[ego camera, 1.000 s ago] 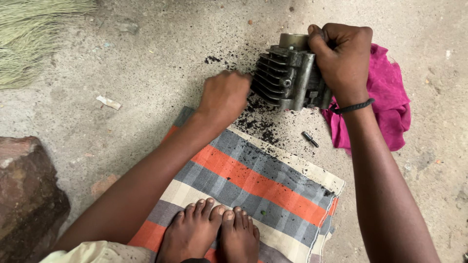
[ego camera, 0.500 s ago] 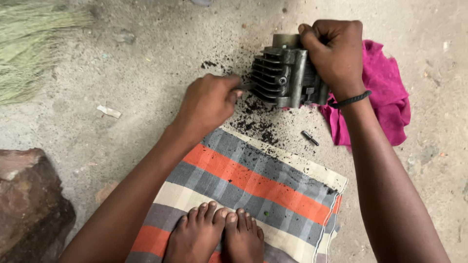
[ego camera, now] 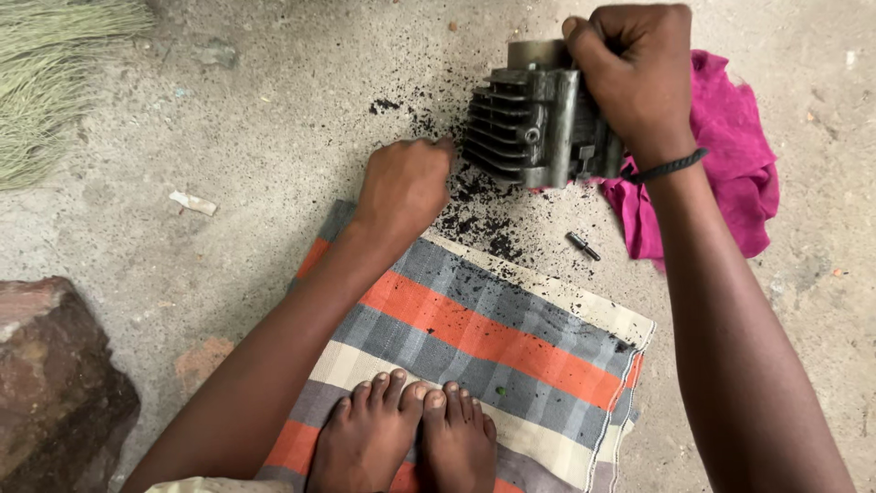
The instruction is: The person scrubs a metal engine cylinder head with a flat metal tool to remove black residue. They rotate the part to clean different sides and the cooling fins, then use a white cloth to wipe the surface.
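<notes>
Down on a grey concrete floor (ego camera: 274, 137). Right hand (ego camera: 634, 78) shut tight round the top of a finned metal engine part (ego camera: 534, 123), holding it up on its side. Thin black band (ego camera: 671, 166) round that wrist. Left hand (ego camera: 406, 187) curled into a fist just beside the fins, knuckles up, pushed down on the floor; can't tell if anything sits inside it. Black crumbs (ego camera: 474, 215) spread on the floor under the metal part and round the left hand, some on the cloth too. Pink rag (ego camera: 730, 155) behind the right wrist, partly under the metal part. Small dark bolt (ego camera: 582, 246) lying alone on the floor, near the rag and just below the metal part. Striped cloth (ego camera: 474, 338) in orange, grey and cream spread flat, closer in. Two bare feet (ego camera: 401, 438) side by side on the cloth, toes pointing up at the metal part. Big brown rock (ego camera: 55, 383) at the bottom left. Bundle of pale straw (ego camera: 55, 82), like a broom, at the top left. Little white scrap (ego camera: 192, 203) on the floor between the straw and the cloth.
</notes>
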